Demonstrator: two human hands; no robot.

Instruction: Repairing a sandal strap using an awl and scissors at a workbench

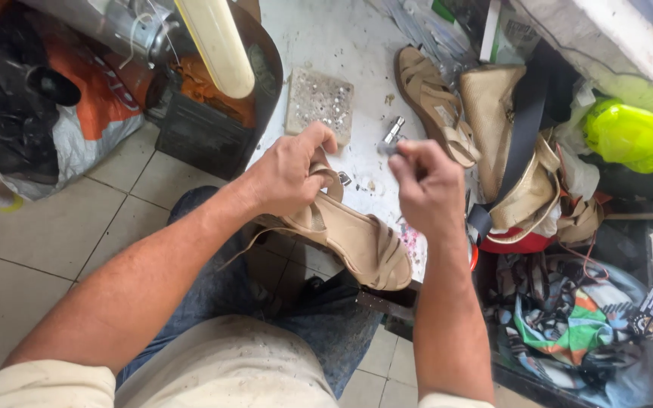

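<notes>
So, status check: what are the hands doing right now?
Left hand grips tan sandal by its heel strap. Right hand pinches a small metal piece above the worktable. Second sandal lies apart, not in the way.

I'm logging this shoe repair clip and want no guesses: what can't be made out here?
All in the head view:
- What the right hand pinches: tiny, blurred, covered by its fingers.
- The heel end of the tan sandal: hidden under the left hand.
- The small metal tool on the worktable: too small to identify.
- The cream roll: cut off by the top edge.
- The second sandal: partly behind the gold bag.
</notes>
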